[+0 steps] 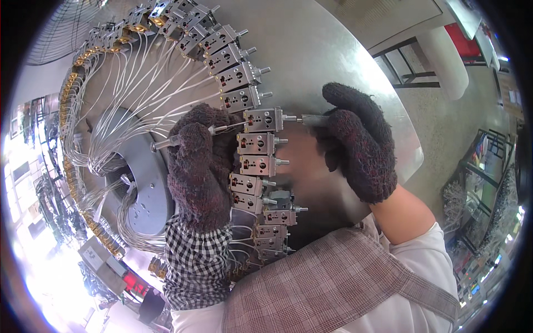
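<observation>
My left hand [199, 166], in a dark knitted glove, is closed around a thin metal screwdriver-like tool [162, 145]. Its tip reaches the inner side of a small silver metal control box [263, 120] with a shaft pointing right. On the other side, my right hand [363, 147], gloved the same way, pinches a short grey cylindrical tool [315, 120]. That tool's narrow end lines up with the box's shaft; whether they touch I cannot tell. Similar boxes [256, 165] stand in a curved row above and below this one.
White wires [139, 83] run from the boxes to the grey hub [145, 191] of a round fixture. Brass-coloured parts [69, 111] line its far left rim. A shiny metal tabletop [344, 61] extends to the right, ending in a rounded corner. A wire-guarded fan [61, 33] stands at upper left.
</observation>
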{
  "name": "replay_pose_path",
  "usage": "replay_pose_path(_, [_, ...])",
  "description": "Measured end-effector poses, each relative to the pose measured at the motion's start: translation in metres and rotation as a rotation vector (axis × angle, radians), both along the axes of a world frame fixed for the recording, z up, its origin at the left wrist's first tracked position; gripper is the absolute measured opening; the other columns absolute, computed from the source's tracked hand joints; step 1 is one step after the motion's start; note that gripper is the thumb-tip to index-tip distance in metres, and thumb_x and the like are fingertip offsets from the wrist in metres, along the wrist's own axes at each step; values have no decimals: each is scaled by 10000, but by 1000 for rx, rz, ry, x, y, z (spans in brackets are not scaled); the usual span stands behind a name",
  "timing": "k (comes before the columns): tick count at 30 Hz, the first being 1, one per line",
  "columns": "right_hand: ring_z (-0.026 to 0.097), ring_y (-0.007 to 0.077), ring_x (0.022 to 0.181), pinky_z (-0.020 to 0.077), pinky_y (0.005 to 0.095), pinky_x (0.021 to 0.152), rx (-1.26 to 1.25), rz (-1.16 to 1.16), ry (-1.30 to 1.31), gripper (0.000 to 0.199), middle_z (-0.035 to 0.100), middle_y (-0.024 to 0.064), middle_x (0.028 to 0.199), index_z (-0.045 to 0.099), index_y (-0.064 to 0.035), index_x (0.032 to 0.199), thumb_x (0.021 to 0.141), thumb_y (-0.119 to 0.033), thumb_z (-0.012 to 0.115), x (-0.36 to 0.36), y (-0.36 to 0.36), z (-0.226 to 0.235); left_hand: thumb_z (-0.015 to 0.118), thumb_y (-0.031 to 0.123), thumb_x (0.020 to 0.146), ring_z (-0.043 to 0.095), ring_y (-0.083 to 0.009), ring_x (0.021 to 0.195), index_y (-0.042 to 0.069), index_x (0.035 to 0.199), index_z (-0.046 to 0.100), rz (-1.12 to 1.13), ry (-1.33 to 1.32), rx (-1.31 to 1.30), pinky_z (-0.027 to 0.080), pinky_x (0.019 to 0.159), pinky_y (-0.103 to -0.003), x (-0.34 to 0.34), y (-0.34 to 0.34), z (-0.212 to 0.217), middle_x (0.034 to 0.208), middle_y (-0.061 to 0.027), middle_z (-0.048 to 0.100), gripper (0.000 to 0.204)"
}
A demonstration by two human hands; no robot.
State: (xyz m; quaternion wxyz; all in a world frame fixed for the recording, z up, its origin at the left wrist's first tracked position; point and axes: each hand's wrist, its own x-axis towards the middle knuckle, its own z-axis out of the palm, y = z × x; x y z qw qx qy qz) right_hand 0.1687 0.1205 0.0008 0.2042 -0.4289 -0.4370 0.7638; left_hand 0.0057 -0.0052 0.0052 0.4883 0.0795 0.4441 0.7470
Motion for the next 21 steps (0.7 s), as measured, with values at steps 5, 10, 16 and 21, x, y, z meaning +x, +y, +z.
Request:
replay_pose_path(5, [591,157,732,477,236,516,-67,12,52,329,607,110,892,485,-37,1189,884,-152,529,3,1,-3,479,306,900,554,-266,970,63,1092,487,17,96,-22,464,836,-427,-2,1,-2,1022,-112,570,309])
replay_pose_path(10, [604,167,768,500,260,581,225,-44,297,305,602,123,928,491,-13,1174,886,-108,522,-1,-5,-19,543,269,871,605,-242,836,22,1056,504,176,81,-84,533,652,-332,7,7,6,921,-140,587,311])
replay_pose_path(16, [606,160,780,506,275,640,-86,26,21,259,606,114,932,523,-5,1132,900,-120,505,-6,3,3,527,232,887,607,-269,845,17,1061,500,141,42,-66,537,655,-349,4,8,6,943,-148,587,278])
replay_pose_path(21, [603,153,761,503,265,635,232,-33,166,259,607,116,930,524,-13,1132,899,-127,511,-3,-4,-16,526,231,889,608,-262,850,25,1069,494,165,91,-92,536,657,-350,5,9,3,944,-141,587,275])
